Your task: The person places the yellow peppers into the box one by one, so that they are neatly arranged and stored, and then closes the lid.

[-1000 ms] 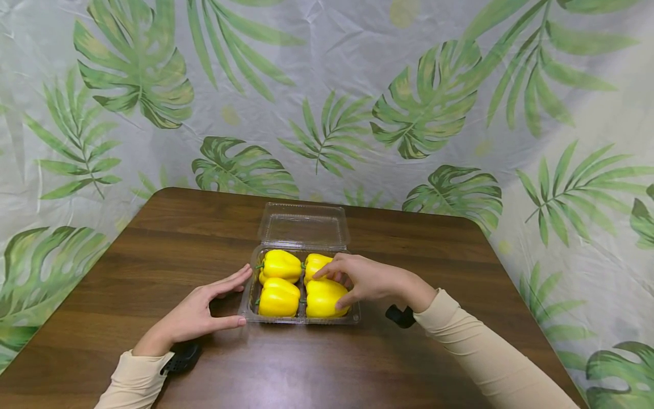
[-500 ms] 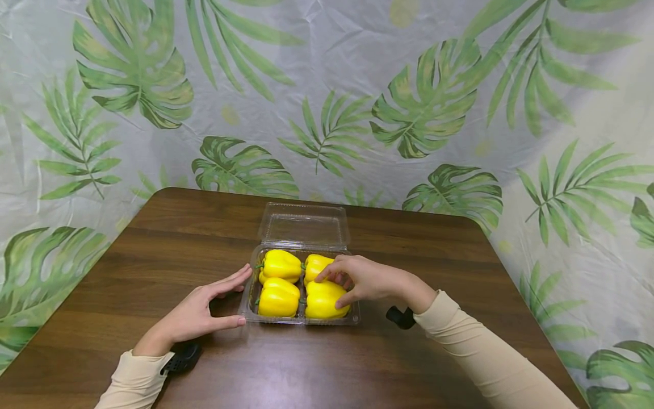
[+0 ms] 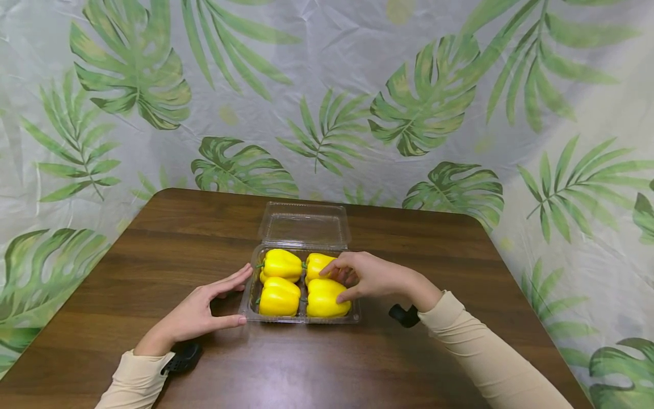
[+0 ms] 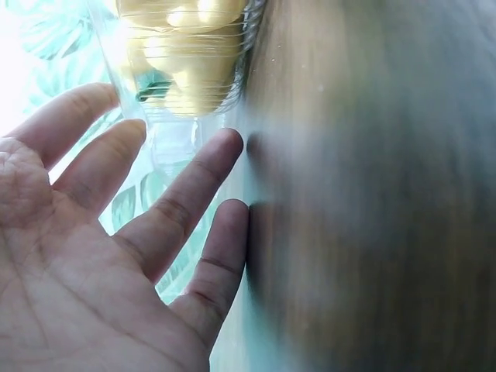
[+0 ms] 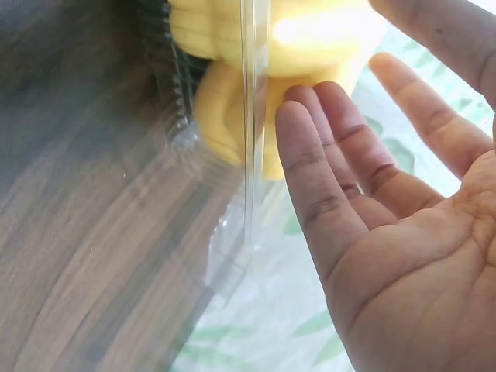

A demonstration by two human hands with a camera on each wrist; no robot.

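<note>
A clear plastic clamshell box [image 3: 247, 311] holds several yellow bell peppers in two rows, its lid [image 3: 306, 226] tipped back behind it. My left hand [image 3: 196, 315] stands at the box's left side, thumb and fingers spread and straight, fingertips right at the wall. Over the box's right side is my right hand [image 3: 370, 278], its fingers loosely bent above the back right pepper [image 3: 315, 266]. The right thumb tip overlaps the front right pepper [image 3: 324, 301]. In the right wrist view, relaxed fingers [image 5: 306, 147] lie beside the yellow peppers [image 5: 221, 108] without wrapping round one.
The box sits on a brown wooden table [image 3: 286, 363]. A leaf-patterned cloth [image 3: 327, 102] hangs behind the table's far edge. Black wrist-worn cameras show below both wrists, one on the left [image 3: 182, 359] and one on the right [image 3: 403, 315].
My right hand has lifted a little and drawn slightly right, its fingertips shifting off the peppers. The left hand and the box stay in place.
</note>
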